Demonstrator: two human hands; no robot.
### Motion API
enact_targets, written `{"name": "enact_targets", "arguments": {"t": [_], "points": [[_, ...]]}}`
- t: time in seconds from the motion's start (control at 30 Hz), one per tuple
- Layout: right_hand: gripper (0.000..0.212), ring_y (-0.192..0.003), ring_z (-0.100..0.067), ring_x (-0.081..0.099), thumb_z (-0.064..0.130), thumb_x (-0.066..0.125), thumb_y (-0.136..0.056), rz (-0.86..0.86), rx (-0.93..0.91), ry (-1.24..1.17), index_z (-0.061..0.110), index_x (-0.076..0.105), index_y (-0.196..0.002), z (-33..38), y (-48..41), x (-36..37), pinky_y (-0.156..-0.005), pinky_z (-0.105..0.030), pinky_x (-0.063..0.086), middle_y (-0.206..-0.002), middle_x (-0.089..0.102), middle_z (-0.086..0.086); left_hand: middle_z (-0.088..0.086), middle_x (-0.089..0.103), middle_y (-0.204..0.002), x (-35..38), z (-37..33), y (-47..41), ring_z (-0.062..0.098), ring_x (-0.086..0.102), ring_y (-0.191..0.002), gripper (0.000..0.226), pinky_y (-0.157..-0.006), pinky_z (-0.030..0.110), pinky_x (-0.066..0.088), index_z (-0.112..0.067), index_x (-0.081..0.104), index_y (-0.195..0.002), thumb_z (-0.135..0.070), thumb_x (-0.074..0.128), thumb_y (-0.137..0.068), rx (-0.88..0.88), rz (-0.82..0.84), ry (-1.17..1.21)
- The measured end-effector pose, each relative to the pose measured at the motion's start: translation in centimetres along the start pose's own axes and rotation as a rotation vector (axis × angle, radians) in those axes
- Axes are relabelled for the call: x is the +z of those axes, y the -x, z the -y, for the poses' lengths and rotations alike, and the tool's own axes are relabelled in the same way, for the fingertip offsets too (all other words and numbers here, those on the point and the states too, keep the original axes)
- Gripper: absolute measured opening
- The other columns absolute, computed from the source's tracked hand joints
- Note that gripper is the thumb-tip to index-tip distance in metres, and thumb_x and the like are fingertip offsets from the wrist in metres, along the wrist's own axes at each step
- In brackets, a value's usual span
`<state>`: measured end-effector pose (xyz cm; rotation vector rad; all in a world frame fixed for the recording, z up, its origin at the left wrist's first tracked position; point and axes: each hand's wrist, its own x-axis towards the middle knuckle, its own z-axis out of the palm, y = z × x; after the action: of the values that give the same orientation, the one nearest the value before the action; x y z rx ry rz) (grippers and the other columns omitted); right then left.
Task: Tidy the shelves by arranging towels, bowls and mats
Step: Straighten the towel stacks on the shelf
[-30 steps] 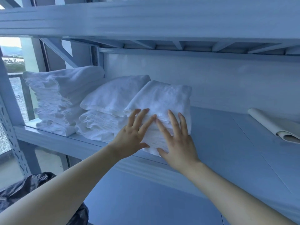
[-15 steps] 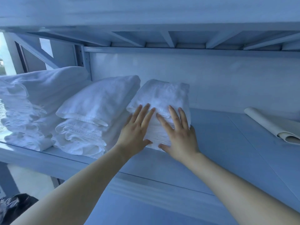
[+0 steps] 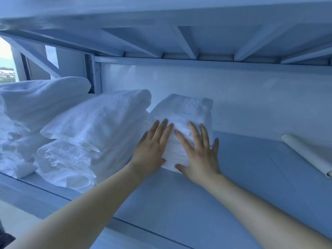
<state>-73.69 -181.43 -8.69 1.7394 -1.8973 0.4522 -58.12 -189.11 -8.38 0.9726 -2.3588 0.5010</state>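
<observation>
Towels (image 3: 185, 108) pushed deeper — long axis toward wall (image 3: 251, 97); left hand (image 3: 152, 150), right hand (image 3: 199, 155) fingers straight.

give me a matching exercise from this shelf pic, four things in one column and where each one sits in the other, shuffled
Things
1. rolled mat
2. small towel stack
3. middle towel stack
4. left towel stack

Places
a. between the two other stacks
b. far right of the shelf
c. far left of the shelf
d. touched by the left hand and the right hand, fingers straight

Pairs: 1-b, 2-d, 3-a, 4-c
</observation>
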Motion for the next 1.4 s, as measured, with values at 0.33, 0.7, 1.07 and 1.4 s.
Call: {"name": "enact_targets", "arguments": {"t": [0.33, 0.7, 1.07, 1.4], "points": [[0.082, -0.145, -0.031, 0.010, 0.048, 0.069, -0.075, -0.113, -0.059, -0.117, 0.025, 0.029, -0.144, 6.5, -0.7, -2.4, -0.104, -0.071, 0.008, -0.156, 0.016, -0.009, 0.006, 0.027, -0.153, -5.9, 3.5, 3.7, 0.020, 0.022, -0.142, 0.086, -0.113, 0.034, 0.023, -0.009, 0.020, -0.146, -0.036, 0.068, -0.080, 0.071, -0.031, -0.153], [0.082, -0.144, -0.028, 0.014, 0.047, 0.061, -0.082, -0.076, -0.235, -0.417, 0.021, 0.019, -0.147, 17.2, -0.5, -4.5, -0.112, -0.052, 0.025, -0.157, 0.010, -0.009, -0.003, 0.015, -0.156, -10.2, 13.2, 11.9, 0.019, 0.009, -0.145, 0.089, -0.114, 0.052, 0.019, -0.022, 0.020, -0.147, -0.063, 0.056, -0.076, -0.014, -0.034, 0.050], [0.086, -0.144, -0.022, -0.010, 0.044, 0.060, -0.084, 0.040, -0.284, -0.328, 0.028, 0.005, -0.148, 19.6, -1.5, -2.8, -0.095, -0.040, 0.045, -0.157, -0.012, 0.002, 0.011, 0.014, -0.154, -6.5, 16.9, 11.8, 0.039, 0.016, -0.140, 0.105, -0.102, 0.061, 0.034, -0.016, 0.013, -0.146, -0.054, 0.072, -0.068, 0.124, 0.013, -0.075], [0.084, -0.145, -0.020, -0.009, 0.036, 0.056, -0.091, 0.073, -0.149, -0.250, 0.014, -0.001, -0.148, 16.9, -4.4, 0.3, -0.105, -0.034, 0.039, -0.156, -0.016, 0.003, 0.012, 0.020, -0.151, -2.5, 16.5, 6.4, 0.041, 0.014, -0.137, 0.100, -0.102, 0.063, 0.031, -0.007, 0.024, -0.143, -0.044, 0.077, -0.067, 0.131, 0.011, 0.012]]}}
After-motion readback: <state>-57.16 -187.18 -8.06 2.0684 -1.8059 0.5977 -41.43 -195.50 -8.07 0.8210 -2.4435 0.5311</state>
